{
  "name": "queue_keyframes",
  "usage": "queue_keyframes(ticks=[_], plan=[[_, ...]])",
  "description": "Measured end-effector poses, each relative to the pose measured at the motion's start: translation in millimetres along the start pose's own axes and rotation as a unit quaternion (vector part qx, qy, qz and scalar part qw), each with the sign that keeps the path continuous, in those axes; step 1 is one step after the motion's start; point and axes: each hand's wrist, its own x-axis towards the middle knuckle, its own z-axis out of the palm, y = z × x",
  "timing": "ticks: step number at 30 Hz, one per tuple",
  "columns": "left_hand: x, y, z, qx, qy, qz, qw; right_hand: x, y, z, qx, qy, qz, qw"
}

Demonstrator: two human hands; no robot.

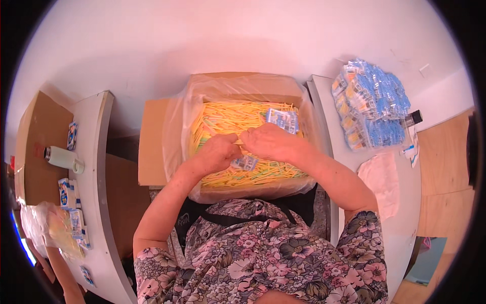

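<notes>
left hand [218,152]: your grip is curled down into the sticks, fingers pinching a bunch of the yellow ones near the middle of the box.
right hand [271,142]: right next to the left, knuckles almost touching it, fingers bent and closed on the same bunch of sticks.
sticks [228,119]: thin yellow ones with a few green mixed in, lying mostly crosswise, filling the box.
box [152,142]: cardboard, lined with clear plastic, sitting straight in front of you between the two tables, flaps folded out.
packets [282,119]: a small blue-and-white one lies on the sticks at the box's far right corner; another peeks out just under your hands, can't tell if you're touching it.
right table [400,213]: a big heap of filled blue packets [372,104] at its far end, a crumpled clear bag [380,182] nearer you.
left table [93,152]: a white flask [63,158] lying on its side, small blue-and-white boxes [68,195] along its left edge.
</notes>
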Motion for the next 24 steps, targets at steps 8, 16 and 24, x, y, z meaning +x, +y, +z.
queue_keyframes(ticks=[8,16,24], plan=[[25,13,31,-0.285,0.089,-0.054,0.953,-23,8,28,0.423,0.256,0.196,0.847],[25,11,54,-0.324,0.166,0.003,0.932,-1,4,65,0.437,0.302,0.186,0.826],[-44,34,24,-0.264,0.122,-0.018,0.957,49,-5,72,0.375,0.245,0.168,0.878]])
